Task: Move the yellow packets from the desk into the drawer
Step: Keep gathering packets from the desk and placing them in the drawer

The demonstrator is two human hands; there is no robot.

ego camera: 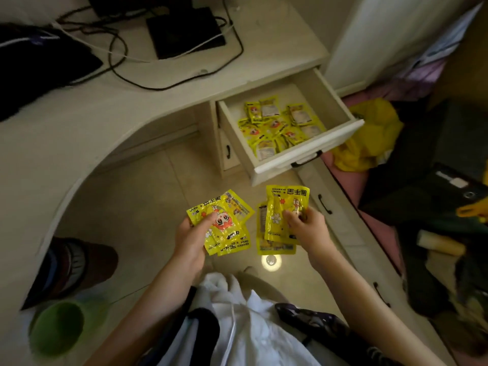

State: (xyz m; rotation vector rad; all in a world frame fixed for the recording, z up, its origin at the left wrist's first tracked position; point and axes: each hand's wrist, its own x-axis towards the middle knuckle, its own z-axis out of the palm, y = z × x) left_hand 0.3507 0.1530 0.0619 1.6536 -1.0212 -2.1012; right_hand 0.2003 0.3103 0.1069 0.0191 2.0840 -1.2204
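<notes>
My left hand [190, 233] grips a fanned stack of yellow hand-warmer packets [224, 223] over the floor, thumb across the top one. My right hand [306, 223] pinches a second bunch of yellow packets [280, 215] just to the right. Both bunches hang in front of and below the open white drawer [311, 151], which holds several more yellow packets [277, 125] piled on its bottom. The cream desk top [79, 122] curves away to the left, with no packets visible on it.
Black cables [118, 56] and a black box [184, 30] lie on the desk. A green cup [56, 328] sits at the near left edge. A yellow bag [369, 136] and dark clutter fill the right side. More closed drawers [332, 207] run below the open one.
</notes>
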